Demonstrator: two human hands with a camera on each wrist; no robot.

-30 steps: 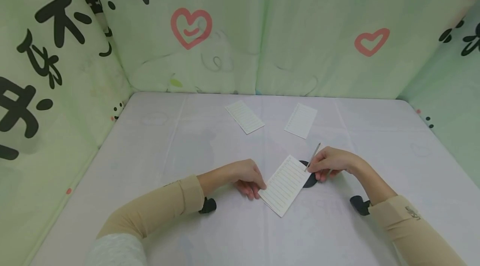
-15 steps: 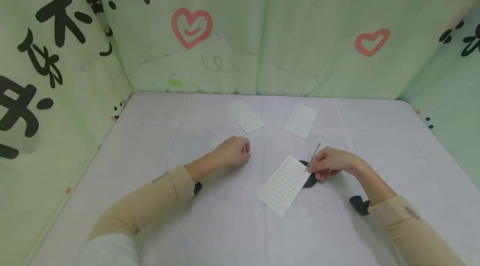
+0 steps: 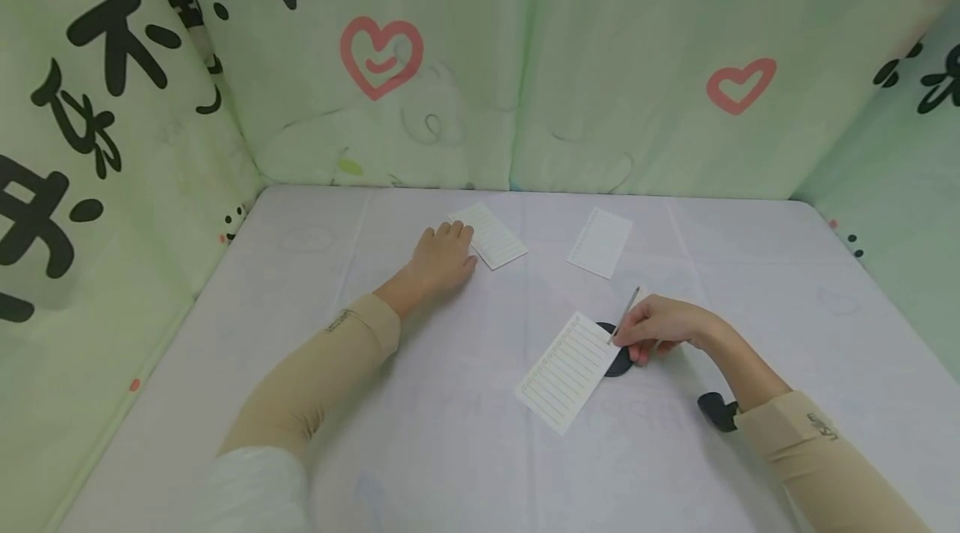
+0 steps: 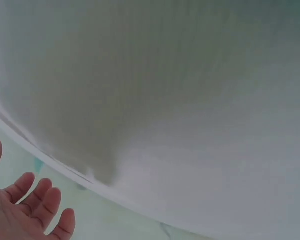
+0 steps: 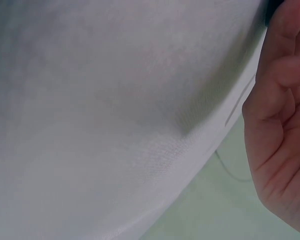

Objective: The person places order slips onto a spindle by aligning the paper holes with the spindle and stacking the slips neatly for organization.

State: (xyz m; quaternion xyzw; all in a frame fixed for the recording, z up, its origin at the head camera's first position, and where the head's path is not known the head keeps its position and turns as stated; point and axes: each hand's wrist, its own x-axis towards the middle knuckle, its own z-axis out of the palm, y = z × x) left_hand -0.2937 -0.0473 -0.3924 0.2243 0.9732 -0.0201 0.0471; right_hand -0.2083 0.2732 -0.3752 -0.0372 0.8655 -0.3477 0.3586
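The left hand (image 3: 444, 253) lies flat, fingertips on the far card (image 3: 489, 234) as if pinning it, while the right hand (image 3: 660, 329) pinches a pen (image 3: 625, 312) at the near card (image 3: 570, 370), poised to write.

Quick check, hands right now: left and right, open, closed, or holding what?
Left hand: open, fingers straight, fingertips touching the far-left lined paper slip.
Right hand: closed, pinching a thin pen at the near lined slip.

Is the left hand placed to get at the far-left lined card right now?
Probably yes: the left hand lies flat with fingertips at the lined card, nothing between them on the table.
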